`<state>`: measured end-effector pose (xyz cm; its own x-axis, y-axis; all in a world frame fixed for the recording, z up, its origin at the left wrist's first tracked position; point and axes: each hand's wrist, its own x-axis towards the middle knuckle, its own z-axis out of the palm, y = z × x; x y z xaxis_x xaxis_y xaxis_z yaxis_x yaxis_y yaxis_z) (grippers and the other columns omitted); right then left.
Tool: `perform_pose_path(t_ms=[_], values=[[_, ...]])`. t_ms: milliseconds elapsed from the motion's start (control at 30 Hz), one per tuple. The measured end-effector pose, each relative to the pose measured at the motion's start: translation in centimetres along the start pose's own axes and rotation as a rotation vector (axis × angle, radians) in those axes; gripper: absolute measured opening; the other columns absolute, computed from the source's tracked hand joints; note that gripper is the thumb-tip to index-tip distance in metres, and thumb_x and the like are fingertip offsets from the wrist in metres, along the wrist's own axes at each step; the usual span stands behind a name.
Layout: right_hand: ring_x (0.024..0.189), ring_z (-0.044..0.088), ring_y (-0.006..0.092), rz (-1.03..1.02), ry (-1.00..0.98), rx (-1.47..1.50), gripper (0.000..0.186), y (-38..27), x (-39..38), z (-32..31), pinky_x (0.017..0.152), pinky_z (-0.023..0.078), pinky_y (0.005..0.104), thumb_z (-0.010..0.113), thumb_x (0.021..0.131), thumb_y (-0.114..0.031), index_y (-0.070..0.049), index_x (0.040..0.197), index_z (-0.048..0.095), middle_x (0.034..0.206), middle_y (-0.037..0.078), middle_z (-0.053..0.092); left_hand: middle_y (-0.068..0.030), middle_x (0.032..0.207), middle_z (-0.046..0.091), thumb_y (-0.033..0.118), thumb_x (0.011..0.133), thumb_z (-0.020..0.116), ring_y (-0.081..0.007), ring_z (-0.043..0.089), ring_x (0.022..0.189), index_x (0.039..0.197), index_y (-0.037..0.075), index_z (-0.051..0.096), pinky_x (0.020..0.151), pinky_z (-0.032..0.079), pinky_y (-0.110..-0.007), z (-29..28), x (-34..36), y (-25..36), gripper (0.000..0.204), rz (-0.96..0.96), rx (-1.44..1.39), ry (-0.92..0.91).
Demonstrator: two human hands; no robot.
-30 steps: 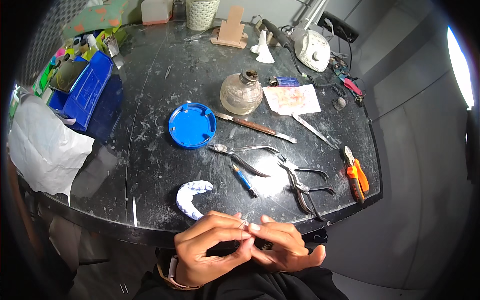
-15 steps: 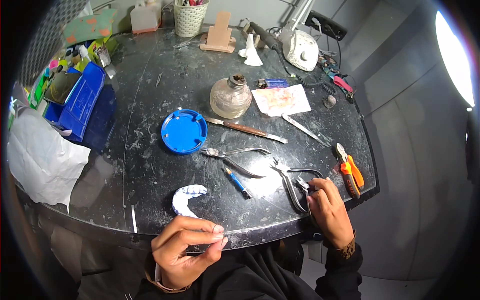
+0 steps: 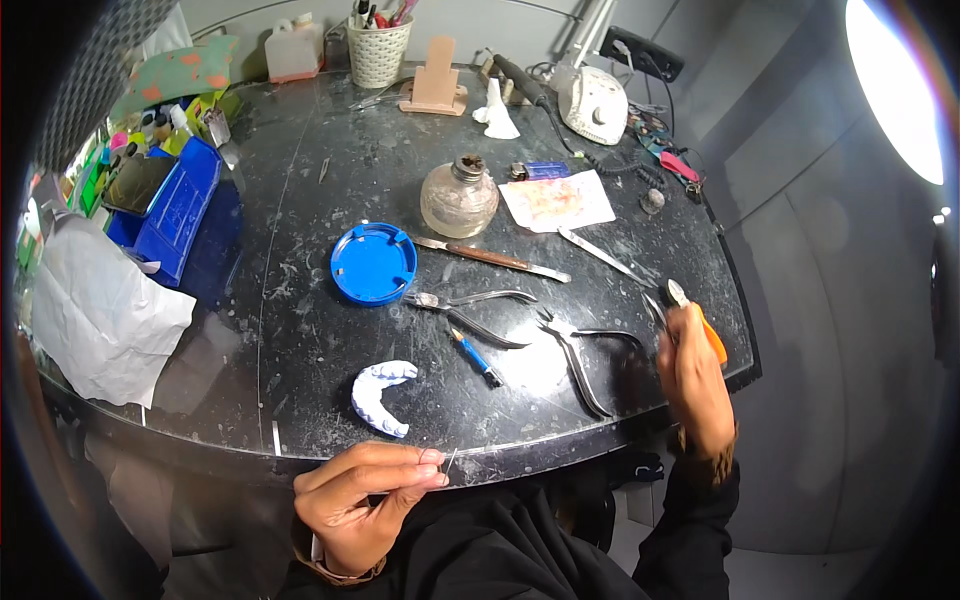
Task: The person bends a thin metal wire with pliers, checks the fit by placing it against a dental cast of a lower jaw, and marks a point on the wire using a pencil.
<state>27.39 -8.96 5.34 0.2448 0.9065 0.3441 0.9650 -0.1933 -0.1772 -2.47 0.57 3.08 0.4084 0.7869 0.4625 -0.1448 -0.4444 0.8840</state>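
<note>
My left hand is closed at the table's front edge, pinching a thin bent wire between thumb and fingertips. Just beyond it lies a pale blue-white dental cast shaped like an arch. On the right, my right hand is closed and a little blurred; the metal jaws of slim pliers stick out of it. Orange-handled side cutters lie on the table, partly behind that hand. Between the hands rest wire-bending pliers, a second pair of pliers and a short blue pencil.
Behind the pliers are a blue round lid, a wood-handled knife, a glass burner jar and a stained paper. A blue bin and crumpled white paper occupy the left. A corded handpiece lies at the back.
My right hand has moved right and away from me with the slim pliers, from beside the wire-bending pliers to the orange cutters. The left hand still pinches the wire; the view has shifted slightly.
</note>
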Motion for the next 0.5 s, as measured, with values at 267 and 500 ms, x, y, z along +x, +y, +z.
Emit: perform_pose_path(t_ms=[267, 500], values=[[0.086, 0.050, 0.0315, -0.163, 0.051, -0.076, 0.026, -0.6, 2.4, 1.4, 0.075, 0.040, 0.0375, 0.062, 0.076, -0.017, 0.000, 0.087, 0.046, 0.094, 0.016, 0.050, -0.0167, 0.080, 0.062, -0.008, 0.066, 0.067, -0.0217, 0.064, 0.070, 0.080, -0.004, 0.064, 0.061, 0.056, -0.026, -0.1, -0.4, 0.8, 0.014, -0.004, 0.030, 0.014], [0.088, 0.046, 0.0302, -0.220, -0.209, -0.102, 0.022, -4.0, 0.3, 2.6, 0.077, 0.038, 0.0367, 0.059, 0.071, -0.011, 0.002, 0.084, 0.044, 0.099, 0.016, 0.045, -0.0130, 0.081, 0.063, -0.006, 0.061, 0.071, -0.0204, 0.063, 0.069, 0.080, -0.001, 0.066, 0.060, 0.054, -0.026, 0.1, 0.4, 0.2, 0.020, 0.128, -0.032, -0.080]])
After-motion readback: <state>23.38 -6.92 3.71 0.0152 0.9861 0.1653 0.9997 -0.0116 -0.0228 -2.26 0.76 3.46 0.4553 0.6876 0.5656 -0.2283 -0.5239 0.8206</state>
